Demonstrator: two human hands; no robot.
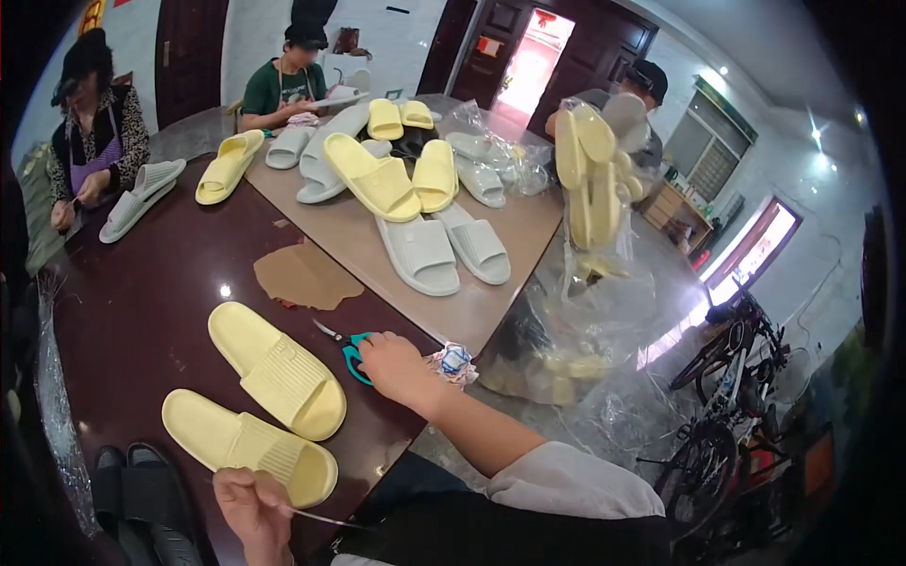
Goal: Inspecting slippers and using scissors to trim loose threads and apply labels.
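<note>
My left hand (pixel 250 509) is closed in a pinch on a thin pale strip (pixel 326 520) that trails off toward my body. Just beyond it, a pair of yellow slippers (pixel 241 436) with ribbed straps lies side by side on the dark red table (pixel 160 283). My right hand (pixel 392 366) has its fingers closed at the teal handles of a pair of scissors (pixel 355 358), whose blades point to the far left along the tabletop. Beside the right wrist sits a crumpled bundle (pixel 453 364) with white, pink and blue markings.
Grey slippers (pixel 420 255) and yellow slippers (pixel 373 177) pile up on a brown board (pixel 514 236). Torn cardboard (pixel 307 274) lies nearer. Clear bags of slippers (pixel 590 179) stand at right, black slippers (pixel 142 495) at lower left. Several people sit around the table; bicycles (pixel 717 424) stand right.
</note>
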